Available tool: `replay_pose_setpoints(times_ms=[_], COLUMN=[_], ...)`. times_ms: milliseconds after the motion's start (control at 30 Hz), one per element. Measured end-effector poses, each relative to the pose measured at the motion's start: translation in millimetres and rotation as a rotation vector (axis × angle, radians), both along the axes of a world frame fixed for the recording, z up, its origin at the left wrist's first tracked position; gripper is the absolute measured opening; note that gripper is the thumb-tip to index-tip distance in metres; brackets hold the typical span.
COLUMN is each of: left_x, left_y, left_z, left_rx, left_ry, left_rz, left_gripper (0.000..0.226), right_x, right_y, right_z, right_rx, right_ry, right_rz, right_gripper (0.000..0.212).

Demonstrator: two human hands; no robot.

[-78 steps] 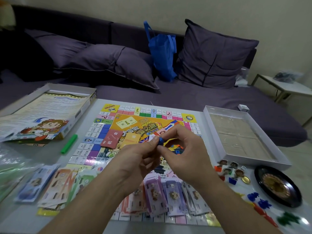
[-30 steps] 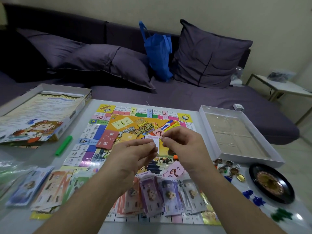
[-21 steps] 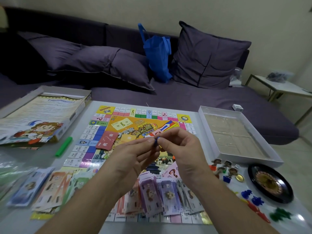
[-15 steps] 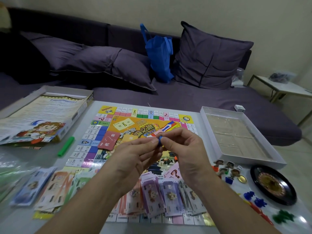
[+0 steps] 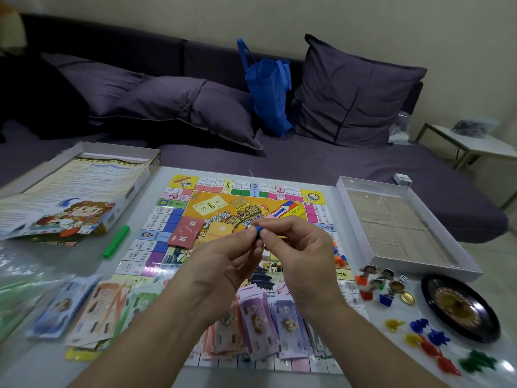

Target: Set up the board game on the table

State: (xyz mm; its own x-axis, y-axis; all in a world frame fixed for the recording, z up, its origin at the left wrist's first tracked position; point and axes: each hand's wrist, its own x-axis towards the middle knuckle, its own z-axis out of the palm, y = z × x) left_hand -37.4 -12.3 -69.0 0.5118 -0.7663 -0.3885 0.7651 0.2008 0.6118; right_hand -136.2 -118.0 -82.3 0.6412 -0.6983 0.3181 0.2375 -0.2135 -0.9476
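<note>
The colourful game board (image 5: 215,208) lies flat on the table. Above its middle, my left hand (image 5: 223,264) and my right hand (image 5: 296,253) meet and together pinch a small blue game piece (image 5: 258,230) between thumbs and fingertips. Paper money (image 5: 263,323) is fanned out on the board's near edge, under my wrists. A red card stack (image 5: 186,232) and an orange card stack (image 5: 221,230) lie on the board. Character pawns on coloured stands (image 5: 377,284) stand right of the board.
The box lid with a rule sheet (image 5: 75,191) sits at the left, a green marker (image 5: 116,241) beside it. The open white box tray (image 5: 400,228) and a black roulette wheel (image 5: 458,306) lie right. Small plastic pieces (image 5: 430,343) and more banknotes (image 5: 84,312) flank the board. A sofa stands behind.
A second ago my hands held a small white card above the board; now they pinch the blue piece together, at about the same spot. The camera has shifted slightly.
</note>
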Motion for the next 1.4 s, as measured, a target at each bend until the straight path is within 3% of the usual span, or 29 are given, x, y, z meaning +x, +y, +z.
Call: replay_pose_setpoints(times_ms=[100, 200, 267, 400, 500, 1067, 1167, 1267, 1400], left_x=[0.3, 0.7, 0.4, -4.3, -5.7, -4.9, -4.3, -3.4, -2.8], left_y=[0.7, -4.6, -7.8, -8.7, -9.7, -12.5, -11.9, -10.9, -10.2], left_z=[1.9, 2.0, -0.2, -2.1, -1.7, -5.0, -5.5, -5.6, -5.4], left_rx=[0.023, 0.049, 0.063, 0.069, 0.073, 0.088, 0.096, 0.097, 0.097], left_ry=[-0.028, -0.064, -0.070, -0.088, -0.105, -0.112, -0.115, -0.116, -0.114], left_rz=[-0.024, -0.014, -0.005, -0.049, -0.068, -0.062, -0.057, -0.057, -0.052], left_gripper=[0.023, 0.035, 0.031, 0.022, 0.020, 0.019, 0.017, 0.015, 0.014], right_x=[-2.0, -7.0, -15.3, -37.3, -45.5, -44.5, -46.4, -45.7, -39.0], right_y=[-6.1, -27.8, -49.4, -91.7, -116.5, -133.1, -135.1, -136.1, -133.6], right_z=[2.5, 1.3, 3.2, 10.0, 2.4, -23.0, -19.3, -17.7, -22.9], right_rx=[-0.052, -0.167, -0.318, -0.840, -0.895, -0.877, -0.807, -0.626, -0.618], right_ry=[0.088, 0.314, 0.568, 1.242, 1.427, 1.474, 1.317, 1.077, 1.078], right_rz=[0.018, -0.102, -0.243, -0.447, -0.488, -0.492, -0.558, -0.493, -0.395], right_gripper=[0.023, 0.027, 0.032, 0.031, 0.024, 0.006, 0.015, 0.023, 0.020])
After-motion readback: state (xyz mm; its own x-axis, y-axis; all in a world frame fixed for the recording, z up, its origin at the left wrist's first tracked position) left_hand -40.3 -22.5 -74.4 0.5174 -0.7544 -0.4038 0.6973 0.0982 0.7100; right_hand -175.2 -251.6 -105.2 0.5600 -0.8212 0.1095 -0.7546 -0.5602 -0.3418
